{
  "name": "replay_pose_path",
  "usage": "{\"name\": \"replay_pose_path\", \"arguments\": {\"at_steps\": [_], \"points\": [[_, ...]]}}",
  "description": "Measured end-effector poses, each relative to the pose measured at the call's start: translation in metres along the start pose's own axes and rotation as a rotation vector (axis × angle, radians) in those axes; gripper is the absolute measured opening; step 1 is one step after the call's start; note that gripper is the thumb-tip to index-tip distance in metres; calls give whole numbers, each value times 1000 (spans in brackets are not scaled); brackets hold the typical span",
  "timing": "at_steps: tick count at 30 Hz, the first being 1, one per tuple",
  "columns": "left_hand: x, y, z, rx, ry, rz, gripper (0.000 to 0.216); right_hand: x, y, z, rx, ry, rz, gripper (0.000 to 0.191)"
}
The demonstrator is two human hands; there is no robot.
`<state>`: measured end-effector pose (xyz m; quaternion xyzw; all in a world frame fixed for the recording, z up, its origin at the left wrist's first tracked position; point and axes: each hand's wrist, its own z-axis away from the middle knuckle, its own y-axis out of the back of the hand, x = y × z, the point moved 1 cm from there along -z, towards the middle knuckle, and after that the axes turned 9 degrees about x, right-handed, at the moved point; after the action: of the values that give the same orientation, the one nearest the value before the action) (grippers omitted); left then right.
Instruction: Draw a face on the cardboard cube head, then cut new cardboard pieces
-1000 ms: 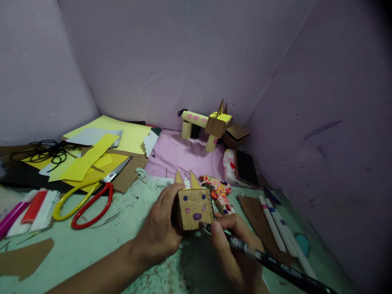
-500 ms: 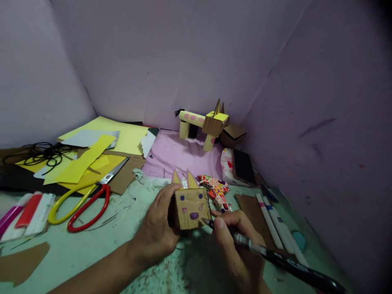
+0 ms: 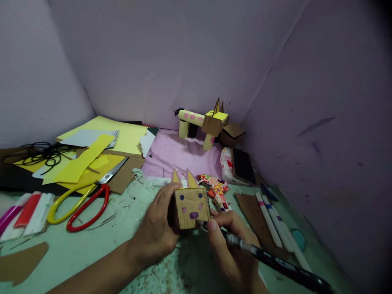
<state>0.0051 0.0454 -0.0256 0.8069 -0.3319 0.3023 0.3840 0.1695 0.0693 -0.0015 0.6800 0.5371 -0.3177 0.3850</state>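
Note:
A small cardboard box (image 3: pixel 187 220) faces me, marked with two dark blue dots, two pink dots and a purple oval; two pointed ears (image 3: pixel 191 179) rise from its top. Round its left side my left hand (image 3: pixel 162 220) is closed, thumb near the top edge. My right hand (image 3: pixel 231 247) pinches a black pen (image 3: pixel 260 255), whose tip lies at the box's lower right front, just beneath the purple oval. Whether the tip presses the cardboard is hard to tell. Behind the box lies a patterned paper piece (image 3: pixel 216 188).
Scissors with yellow and red handles (image 3: pixel 105 200) lie left, by yellow paper strips (image 3: pixel 82 161) and black cord (image 3: pixel 39 153). White markers (image 3: pixel 269 222) lie right. A paper animal figure (image 3: pixel 194 117) stands at the back near a phone (image 3: pixel 243 165). Purple walls (image 3: pixel 183 53) enclose the table.
My right hand and the pen have shifted slightly left, bringing the tip closer beneath the purple oval. My left hand keeps its hold on the box.

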Motion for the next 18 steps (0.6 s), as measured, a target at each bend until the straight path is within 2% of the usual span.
{"name": "replay_pose_path", "arguments": {"at_steps": [18], "points": [[1,-1,-1,-7,10,0,70,1,2,-1,-13,2,40,24]]}}
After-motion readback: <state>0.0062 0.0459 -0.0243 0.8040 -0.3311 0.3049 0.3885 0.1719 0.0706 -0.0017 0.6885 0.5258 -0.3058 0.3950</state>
